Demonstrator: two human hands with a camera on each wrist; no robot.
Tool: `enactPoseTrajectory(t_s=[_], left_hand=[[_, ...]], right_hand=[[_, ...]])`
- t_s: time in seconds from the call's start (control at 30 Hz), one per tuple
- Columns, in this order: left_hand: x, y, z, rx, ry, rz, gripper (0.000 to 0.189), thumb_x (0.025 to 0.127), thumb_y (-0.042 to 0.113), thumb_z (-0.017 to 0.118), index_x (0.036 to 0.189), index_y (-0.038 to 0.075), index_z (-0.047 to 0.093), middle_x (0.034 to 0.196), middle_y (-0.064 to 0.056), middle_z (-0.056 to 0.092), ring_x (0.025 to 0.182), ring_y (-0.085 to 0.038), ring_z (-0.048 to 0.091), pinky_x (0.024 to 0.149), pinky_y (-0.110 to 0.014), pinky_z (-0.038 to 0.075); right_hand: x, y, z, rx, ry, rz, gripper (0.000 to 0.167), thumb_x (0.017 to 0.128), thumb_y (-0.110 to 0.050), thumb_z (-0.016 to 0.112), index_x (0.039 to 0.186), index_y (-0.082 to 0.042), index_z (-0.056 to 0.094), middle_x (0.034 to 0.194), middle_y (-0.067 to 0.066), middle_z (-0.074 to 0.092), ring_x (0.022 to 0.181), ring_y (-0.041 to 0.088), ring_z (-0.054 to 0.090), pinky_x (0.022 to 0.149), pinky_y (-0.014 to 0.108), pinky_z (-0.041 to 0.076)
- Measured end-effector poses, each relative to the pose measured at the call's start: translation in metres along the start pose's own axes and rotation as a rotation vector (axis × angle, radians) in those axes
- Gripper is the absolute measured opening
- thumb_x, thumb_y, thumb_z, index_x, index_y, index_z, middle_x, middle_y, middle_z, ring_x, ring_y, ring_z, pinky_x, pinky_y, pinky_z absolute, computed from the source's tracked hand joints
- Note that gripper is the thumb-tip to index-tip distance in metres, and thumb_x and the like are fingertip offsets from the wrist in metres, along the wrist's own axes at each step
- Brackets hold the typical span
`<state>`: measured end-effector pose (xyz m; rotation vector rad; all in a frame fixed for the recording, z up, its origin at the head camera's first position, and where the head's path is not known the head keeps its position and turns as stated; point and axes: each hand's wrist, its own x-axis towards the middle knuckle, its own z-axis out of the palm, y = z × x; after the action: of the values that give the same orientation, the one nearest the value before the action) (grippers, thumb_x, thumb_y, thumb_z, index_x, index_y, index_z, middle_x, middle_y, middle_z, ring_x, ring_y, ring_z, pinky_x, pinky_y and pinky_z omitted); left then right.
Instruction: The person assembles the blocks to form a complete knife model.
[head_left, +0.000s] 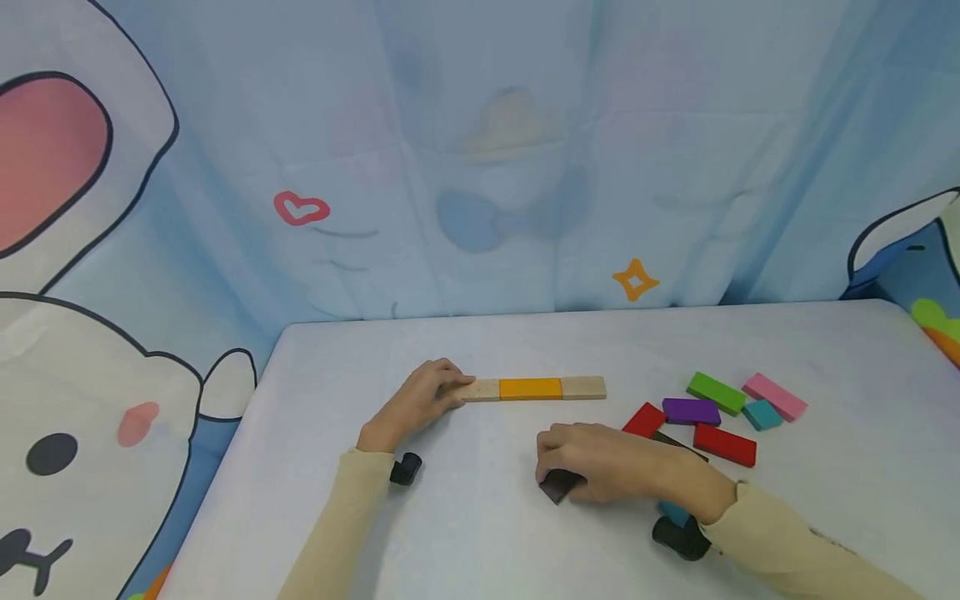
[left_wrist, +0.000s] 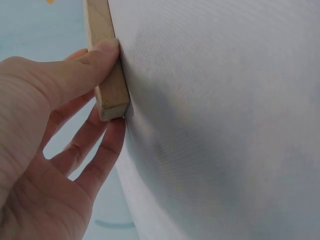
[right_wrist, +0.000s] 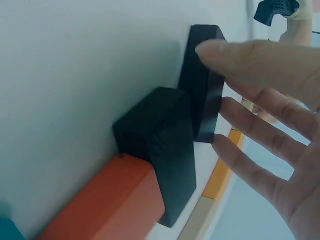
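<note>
My left hand [head_left: 420, 400] pinches the left end of a plain wooden block [left_wrist: 111, 90], thumb on the near side and fingers behind. That block forms the left part of a straight row, with a yellow block [head_left: 530, 389] in the middle and another plain wooden block [head_left: 583, 387] at the right. Lower right of the row, my right hand [head_left: 607, 462] holds a black block [right_wrist: 202, 85] between thumb and fingertips. A second black block [right_wrist: 172, 160] stands right beside it in the right wrist view, against a red block [right_wrist: 107, 200].
On the right lie loose blocks: purple [head_left: 692, 411], green [head_left: 716, 392], pink [head_left: 775, 396], teal [head_left: 762, 415] and red [head_left: 725, 445]. Another blue block [head_left: 674, 512] is partly hidden under my right wrist. A patterned curtain [head_left: 480, 275] hangs behind the white table [head_left: 465, 533].
</note>
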<state>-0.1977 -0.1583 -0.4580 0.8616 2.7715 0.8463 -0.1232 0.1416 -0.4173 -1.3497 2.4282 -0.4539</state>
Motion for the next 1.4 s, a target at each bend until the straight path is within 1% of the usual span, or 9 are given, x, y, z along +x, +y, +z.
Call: enactPoseTrajectory(t_s=[0.2, 0.53, 0.73, 0.93, 1.13, 1.3, 1.4], left_hand=[[0.0, 0.001, 0.0, 0.003, -0.005, 0.005, 0.036, 0.096, 0.009, 0.076, 0.132, 0.007, 0.073, 0.121, -0.006, 0.067, 0.11, -0.024, 0.061, 0.099, -0.041, 0.053], [0.0, -0.002, 0.0, 0.021, -0.008, 0.003, 0.037, 0.096, 0.01, 0.076, 0.133, 0.007, 0.073, 0.122, -0.006, 0.067, 0.111, -0.024, 0.06, 0.099, -0.04, 0.052], [0.001, 0.0, -0.001, 0.008, -0.007, -0.002, 0.037, 0.096, 0.009, 0.076, 0.133, 0.005, 0.072, 0.122, -0.008, 0.067, 0.11, -0.025, 0.06, 0.099, -0.041, 0.053], [0.001, 0.002, -0.001, -0.006, -0.008, -0.013, 0.037, 0.096, 0.008, 0.076, 0.133, 0.006, 0.072, 0.121, -0.008, 0.067, 0.112, -0.025, 0.06, 0.1, -0.042, 0.052], [0.001, 0.0, 0.001, -0.01, -0.007, -0.019, 0.037, 0.096, 0.009, 0.076, 0.133, 0.006, 0.072, 0.121, -0.007, 0.067, 0.112, -0.024, 0.06, 0.101, -0.041, 0.052], [0.001, 0.0, 0.002, 0.003, -0.004, -0.017, 0.037, 0.096, 0.009, 0.076, 0.133, 0.007, 0.073, 0.121, -0.006, 0.067, 0.112, -0.024, 0.06, 0.1, -0.041, 0.052], [0.001, 0.0, 0.001, 0.01, -0.004, -0.007, 0.037, 0.096, 0.01, 0.076, 0.133, 0.006, 0.072, 0.122, -0.007, 0.067, 0.112, -0.024, 0.06, 0.1, -0.041, 0.052]], right_hand=[[0.0, 0.003, 0.004, 0.0, -0.001, 0.006, 0.03, 0.085, -0.005, 0.087, 0.11, -0.018, 0.078, 0.105, -0.007, 0.063, 0.098, 0.009, 0.058, 0.093, 0.031, 0.058], [0.002, 0.006, 0.007, -0.011, -0.009, 0.011, 0.032, 0.085, -0.007, 0.088, 0.113, -0.018, 0.078, 0.107, -0.005, 0.063, 0.099, 0.009, 0.058, 0.094, 0.03, 0.058], [0.002, 0.006, 0.007, -0.008, -0.012, 0.019, 0.033, 0.085, -0.007, 0.088, 0.114, -0.019, 0.078, 0.109, -0.005, 0.064, 0.101, 0.01, 0.058, 0.095, 0.031, 0.058], [0.001, 0.005, 0.009, 0.009, -0.009, 0.004, 0.033, 0.085, -0.007, 0.088, 0.113, -0.019, 0.078, 0.109, -0.006, 0.064, 0.101, 0.009, 0.058, 0.095, 0.03, 0.058], [-0.002, 0.005, 0.001, 0.032, 0.03, -0.001, 0.031, 0.087, -0.007, 0.086, 0.114, -0.019, 0.076, 0.112, -0.005, 0.063, 0.104, 0.011, 0.057, 0.093, 0.03, 0.058], [-0.011, 0.013, -0.015, 0.009, 0.098, -0.003, 0.033, 0.086, -0.007, 0.087, 0.115, -0.018, 0.076, 0.111, -0.004, 0.062, 0.103, 0.012, 0.057, 0.089, 0.031, 0.06], [-0.019, 0.02, -0.027, -0.006, 0.145, 0.017, 0.035, 0.084, -0.003, 0.088, 0.114, -0.017, 0.075, 0.111, -0.003, 0.061, 0.102, 0.015, 0.058, 0.088, 0.033, 0.06]])
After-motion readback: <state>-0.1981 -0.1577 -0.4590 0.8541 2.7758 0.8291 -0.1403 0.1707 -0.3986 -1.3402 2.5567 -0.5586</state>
